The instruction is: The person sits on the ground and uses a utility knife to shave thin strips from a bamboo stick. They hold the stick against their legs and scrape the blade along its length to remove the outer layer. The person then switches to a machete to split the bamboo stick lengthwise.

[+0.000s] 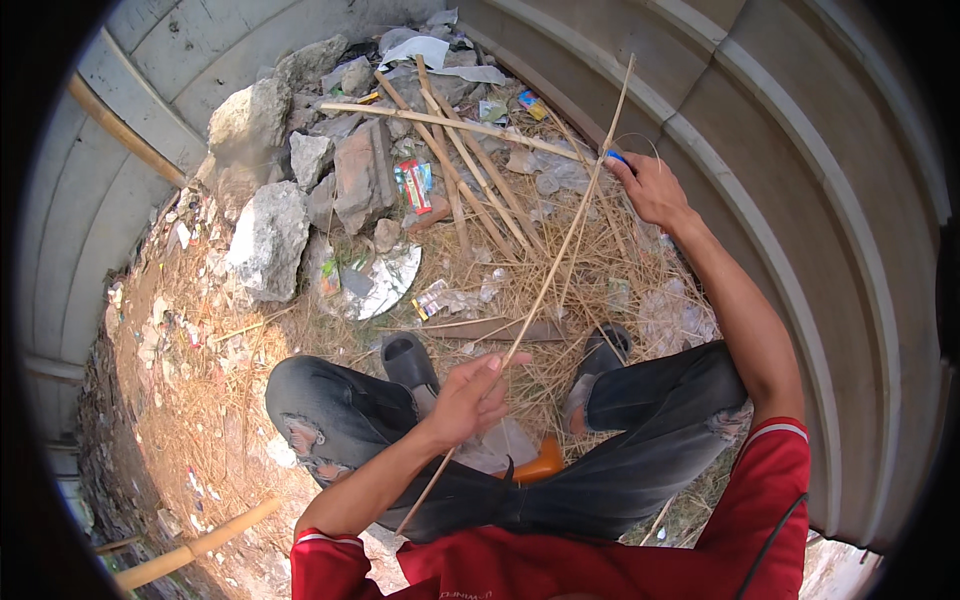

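Observation:
A long, thin bamboo strip [556,262] slants from above my lap up to the right. My left hand [472,398] is closed around its lower part, and the tail end passes down over my left leg. Farther up, my right hand [652,190] grips a small blue object [614,156] right at the strip. Most of that object is hidden by the fingers, so its kind cannot be made out. A fine, curled sliver [640,138] arches over the right hand.
Bamboo sticks [470,165] lie crossed beyond my feet, beside broken stones [268,240]. Straw-like shavings [540,300] and litter cover the ground. A corrugated metal wall [800,220] rises close on the right. Something orange [540,462] shows between my legs.

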